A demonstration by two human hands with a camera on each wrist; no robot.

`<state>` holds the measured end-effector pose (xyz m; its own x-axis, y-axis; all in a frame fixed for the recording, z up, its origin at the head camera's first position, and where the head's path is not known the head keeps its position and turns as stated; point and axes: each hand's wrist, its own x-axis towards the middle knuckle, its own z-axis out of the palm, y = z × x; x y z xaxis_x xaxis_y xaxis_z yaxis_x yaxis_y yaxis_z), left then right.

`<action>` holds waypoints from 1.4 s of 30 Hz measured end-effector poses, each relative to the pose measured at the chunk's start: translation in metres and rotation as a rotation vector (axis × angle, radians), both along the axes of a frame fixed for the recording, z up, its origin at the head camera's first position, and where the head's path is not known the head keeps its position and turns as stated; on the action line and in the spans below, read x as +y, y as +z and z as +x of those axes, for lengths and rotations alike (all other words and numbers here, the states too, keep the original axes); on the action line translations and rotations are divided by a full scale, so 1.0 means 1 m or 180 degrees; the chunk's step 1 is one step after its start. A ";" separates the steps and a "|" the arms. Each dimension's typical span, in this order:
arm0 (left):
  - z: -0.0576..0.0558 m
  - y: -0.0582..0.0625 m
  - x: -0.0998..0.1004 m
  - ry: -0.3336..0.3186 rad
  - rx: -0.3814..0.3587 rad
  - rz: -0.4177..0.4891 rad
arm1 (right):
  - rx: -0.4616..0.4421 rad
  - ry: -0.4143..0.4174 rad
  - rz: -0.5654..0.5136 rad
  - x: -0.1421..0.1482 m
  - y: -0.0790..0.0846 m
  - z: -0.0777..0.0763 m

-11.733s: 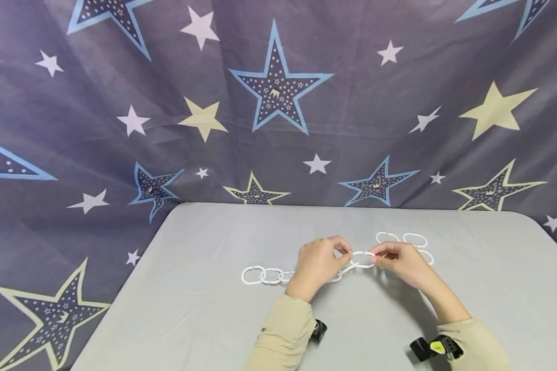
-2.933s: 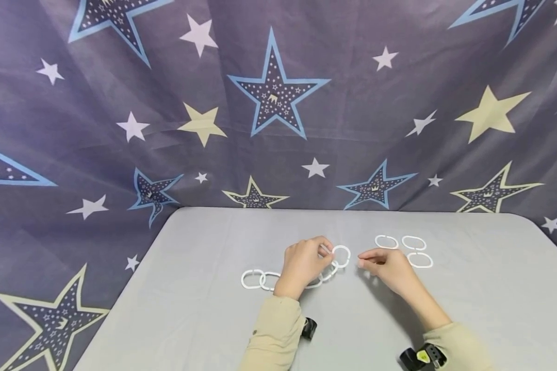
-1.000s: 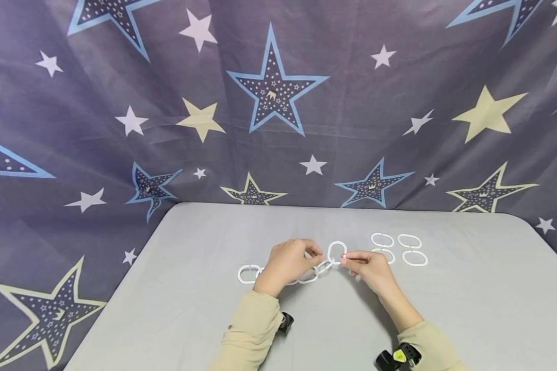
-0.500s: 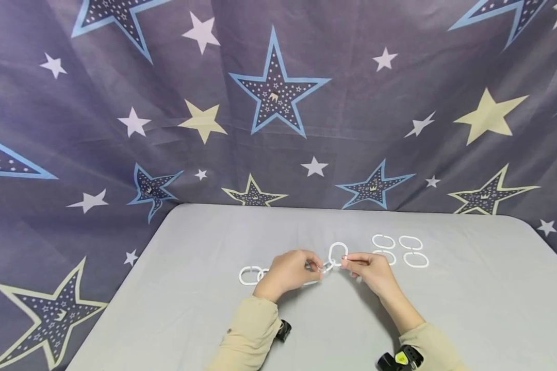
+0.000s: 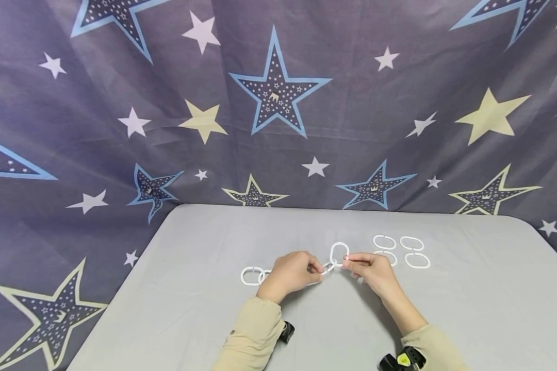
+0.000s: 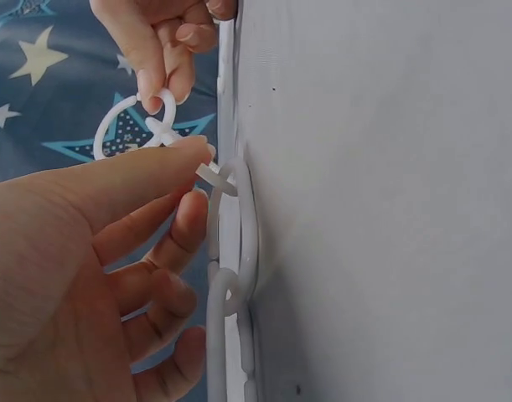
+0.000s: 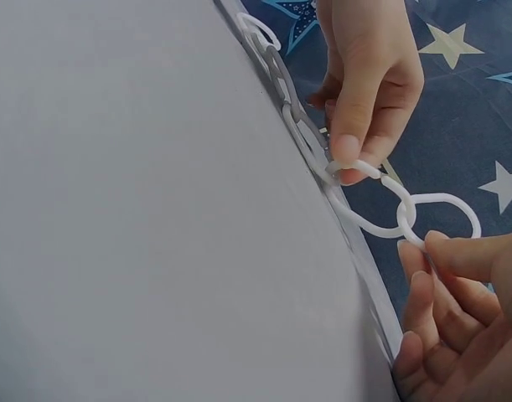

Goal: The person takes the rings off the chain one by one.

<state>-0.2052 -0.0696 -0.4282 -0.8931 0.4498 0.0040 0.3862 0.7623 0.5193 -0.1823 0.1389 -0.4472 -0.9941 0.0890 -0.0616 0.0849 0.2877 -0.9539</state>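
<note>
A chain of white oval plastic links (image 5: pixel 242 276) runs leftward across the table, its middle hidden behind my left hand (image 5: pixel 291 272). Between left thumb and fingertips I pinch the second-to-last link (image 7: pixel 395 188), beside its small gap. My right hand (image 5: pixel 373 270) pinches the end link (image 7: pixel 475 216) at its lower right side. That end link is threaded through its neighbour and stands tilted up above the table. In the left wrist view, further links (image 6: pixel 250 226) hang together just past the left fingertips, low against the tabletop.
Several loose white links (image 5: pixel 416 268) lie in two rows behind and right of my right hand, one partly covered by its fingers. The grey table (image 5: pixel 492 288) ends at a dark star-patterned cloth (image 5: pixel 343 118) at the back and left.
My right hand, apart from the chain 2.9 s ago, now pinches the end link. Since one second ago my left fingers have dropped onto the neighbouring link. Both hands sit further left than at first.
</note>
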 end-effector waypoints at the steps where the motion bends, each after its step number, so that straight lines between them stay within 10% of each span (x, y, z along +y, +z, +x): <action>1: 0.000 0.000 0.000 -0.0008 0.0014 0.0014 | 0.0006 -0.0001 0.0014 0.000 0.000 0.001; 25: 0.007 0.005 -0.003 0.0036 0.0332 0.0080 | 0.0388 0.0081 0.0609 0.001 0.010 0.001; 42: 0.004 0.012 -0.003 0.0109 0.0354 0.0069 | 0.0777 0.0283 0.1846 -0.003 0.031 -0.006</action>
<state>-0.2012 -0.0729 -0.4162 -0.9015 0.4177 0.1134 0.4163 0.7651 0.4912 -0.1886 0.1356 -0.4164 -0.9785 -0.0436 0.2014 -0.1634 0.7594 -0.6298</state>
